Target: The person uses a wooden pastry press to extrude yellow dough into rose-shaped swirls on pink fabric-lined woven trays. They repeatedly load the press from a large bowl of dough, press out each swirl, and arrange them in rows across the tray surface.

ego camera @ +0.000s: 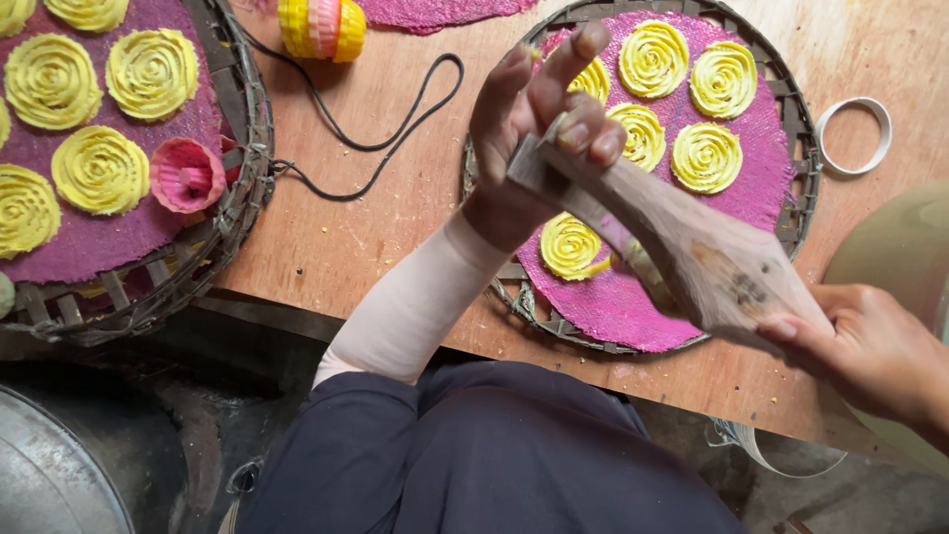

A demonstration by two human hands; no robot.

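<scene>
The person holds a worn wooden press (682, 237) slantwise above the right-hand woven tray (801, 188), which sits near the front edge of the wooden table (395, 198). The left hand (539, 119) has the upper end: thumb and bent fingers pinch the narrow handle, and the forefinger sticks up free. The right hand (875, 346) grips the broad lower end out past the tray's front right rim, fingers pressed together around it; I cannot tell how the thumb sits.

Under the tool lies a pink mat (761, 148) carrying yellow coiled rosettes (707, 156), five along the far side and one more (570, 245) alone near the front left. That lone coil looks freshly laid, so I judge the laying of coils to be midway, with bare mat at the front right. Another coil would call for lowering the tool over that bare patch, clear of its neighbours.

At the table's left edge a second tray (237, 109) is already filled with rosettes. A black cord (395, 138) loops between the trays, and a white ring (852, 136) lies just beside the right tray.
</scene>
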